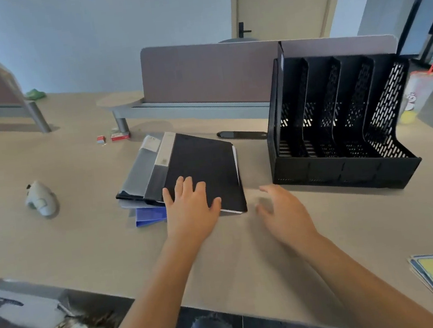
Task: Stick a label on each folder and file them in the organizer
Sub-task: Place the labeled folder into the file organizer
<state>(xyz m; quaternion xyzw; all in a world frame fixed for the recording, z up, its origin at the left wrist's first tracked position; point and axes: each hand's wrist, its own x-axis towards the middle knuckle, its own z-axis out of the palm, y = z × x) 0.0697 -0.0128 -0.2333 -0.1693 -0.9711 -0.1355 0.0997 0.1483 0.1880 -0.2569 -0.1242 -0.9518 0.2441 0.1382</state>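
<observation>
- black folder point(205, 168): top of a skewed stack, lying flat, closed, pale strip along its spine side
- grey folder point(139, 167): under it, sticking out on the left
- blue folder point(150, 215): lowest, only its near corner shows
- organizer point(341, 126): black mesh, upright dividers, stands right of the stack, one dark folder upright in its leftmost slot

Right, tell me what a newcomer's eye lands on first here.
The black organizer stands on the right of the desk, with a folder already in its leftmost slot. Mid-desk lies a stack of folders, the left hand flat on the black top one, the right hand open beside it.
</observation>
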